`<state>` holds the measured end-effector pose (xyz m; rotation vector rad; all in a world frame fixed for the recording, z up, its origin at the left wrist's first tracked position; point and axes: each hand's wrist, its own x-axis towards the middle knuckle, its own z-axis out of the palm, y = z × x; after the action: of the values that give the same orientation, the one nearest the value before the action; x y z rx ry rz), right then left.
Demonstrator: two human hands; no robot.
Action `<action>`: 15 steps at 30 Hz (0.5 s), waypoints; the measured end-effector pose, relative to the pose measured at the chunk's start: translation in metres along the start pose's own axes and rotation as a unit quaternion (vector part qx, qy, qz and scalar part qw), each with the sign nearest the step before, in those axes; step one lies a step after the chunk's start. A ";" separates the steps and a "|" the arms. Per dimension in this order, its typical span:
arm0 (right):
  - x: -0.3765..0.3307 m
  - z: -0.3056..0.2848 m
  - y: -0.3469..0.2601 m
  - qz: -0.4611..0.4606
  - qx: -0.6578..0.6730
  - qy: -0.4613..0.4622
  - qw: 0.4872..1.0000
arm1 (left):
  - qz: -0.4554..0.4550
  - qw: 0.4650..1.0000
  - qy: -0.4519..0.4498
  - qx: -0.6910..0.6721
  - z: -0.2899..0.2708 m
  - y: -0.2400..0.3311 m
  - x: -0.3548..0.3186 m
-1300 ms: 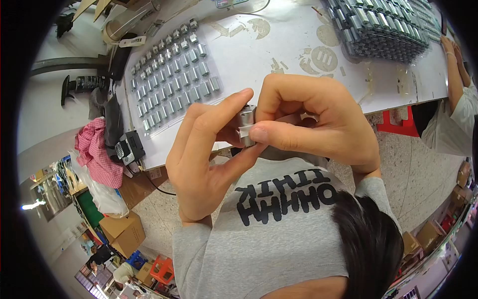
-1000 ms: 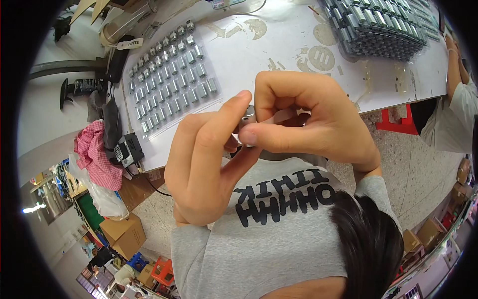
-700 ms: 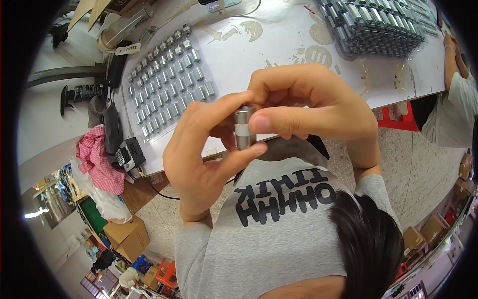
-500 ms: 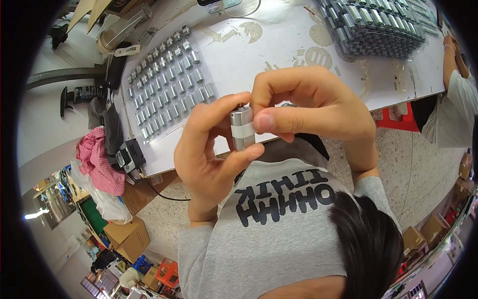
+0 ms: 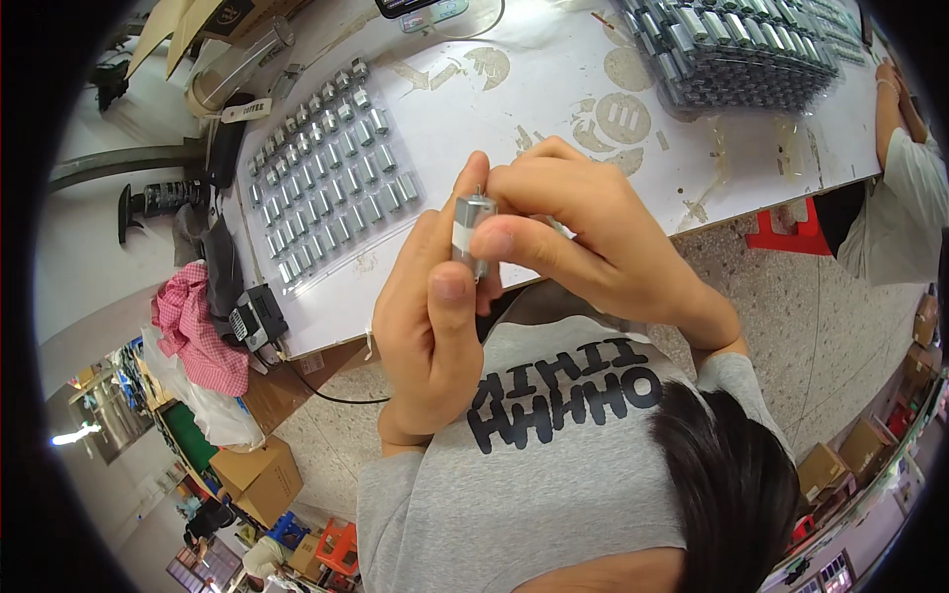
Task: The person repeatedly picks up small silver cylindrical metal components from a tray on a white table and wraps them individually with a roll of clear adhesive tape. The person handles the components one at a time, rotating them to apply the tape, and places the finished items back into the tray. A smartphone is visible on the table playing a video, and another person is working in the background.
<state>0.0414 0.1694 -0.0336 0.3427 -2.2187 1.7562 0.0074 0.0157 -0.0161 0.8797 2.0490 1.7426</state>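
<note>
A small silver electric motor [image 5: 475,210] with a white band round its body and a thin shaft on top stands upright between my two hands. My left hand [image 5: 419,321] is closed on its left side, thumb bent up in front and forefinger stretched up behind. From the right, my right hand [image 5: 603,232] presses its thumb against the motor's front, with its forefinger curled behind. My fingers hide part of the motor's lower body. Left of my hands, a clear plastic tray [image 5: 358,240] with rows of similar motors lies on the white table [image 5: 435,124].
Stacked trays of motors [image 5: 741,84] stand at the far right of the table. A black power box [image 5: 259,318] with a cable sits at the left edge, near a pink checked cloth [image 5: 203,331]. At right, another person's arm [image 5: 890,124] rests by the table, near a red stool [image 5: 791,235].
The motor has turned and now shows a narrower side. My left thumb has shifted from its base to its front, and my right thumb has moved left across it.
</note>
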 end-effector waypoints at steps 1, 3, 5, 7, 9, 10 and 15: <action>0.000 0.003 0.002 0.001 0.008 0.006 1.000 | 0.034 0.996 0.004 0.081 -0.001 -0.006 0.001; 0.000 0.006 0.004 0.011 0.038 0.017 0.999 | 0.083 0.981 0.005 0.176 -0.004 -0.010 0.004; 0.000 0.009 0.005 0.027 0.081 0.029 0.996 | 0.087 0.979 0.012 0.187 -0.004 -0.007 0.006; -0.002 0.004 0.007 0.010 0.081 0.005 0.997 | 0.037 0.986 0.041 0.156 0.002 -0.001 0.008; -0.002 0.002 0.006 0.010 0.106 -0.002 0.994 | 0.001 0.992 0.063 0.109 0.005 0.003 0.007; -0.002 0.003 0.004 0.018 0.131 0.003 0.991 | 0.004 0.994 0.065 0.086 0.005 0.004 0.006; -0.002 0.000 -0.004 0.092 0.146 -0.003 0.985 | 0.082 0.994 0.063 0.018 0.007 -0.001 0.009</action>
<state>0.0449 0.1684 -0.0305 0.2089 -2.0522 2.1876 0.0042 0.0270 -0.0168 0.9992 2.1467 1.8971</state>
